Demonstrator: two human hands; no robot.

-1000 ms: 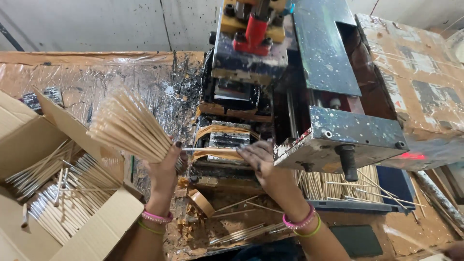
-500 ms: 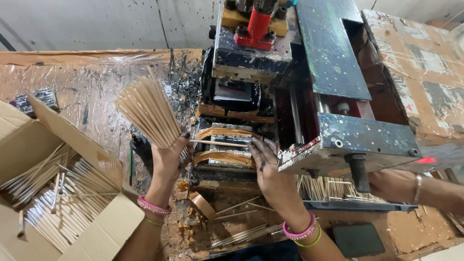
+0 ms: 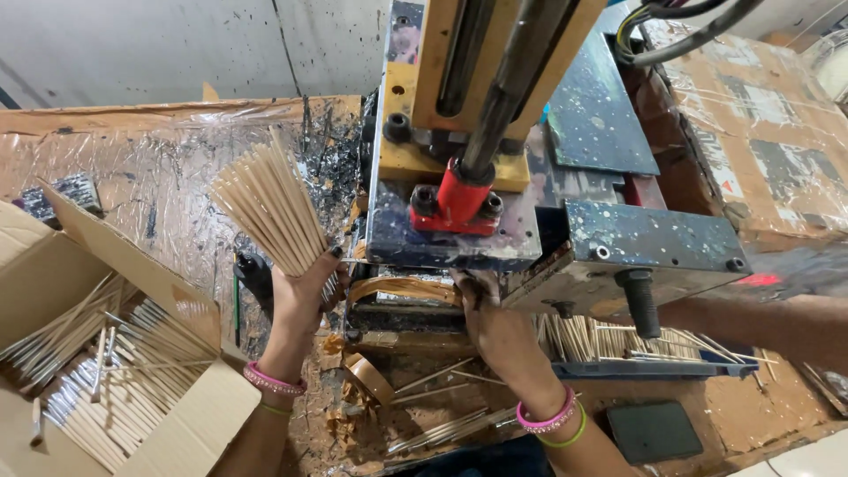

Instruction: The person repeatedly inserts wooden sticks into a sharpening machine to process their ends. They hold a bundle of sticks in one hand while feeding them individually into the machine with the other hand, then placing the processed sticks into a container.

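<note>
Wooden sticks (image 3: 269, 208) fan from the clenched left hand (image 3: 305, 296) beside the machine (image 3: 495, 203) — most unfed; the right hand (image 3: 490, 322) reaches beneath, its grip unclear — finished ones fill the cardboard box (image 3: 106, 371).

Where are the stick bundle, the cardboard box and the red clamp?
Stick bundle (image 3: 265, 205): head view, middle of the fanned sticks.
Cardboard box (image 3: 132, 269): head view, raised flap.
Red clamp (image 3: 458, 196): head view, front face.
</note>
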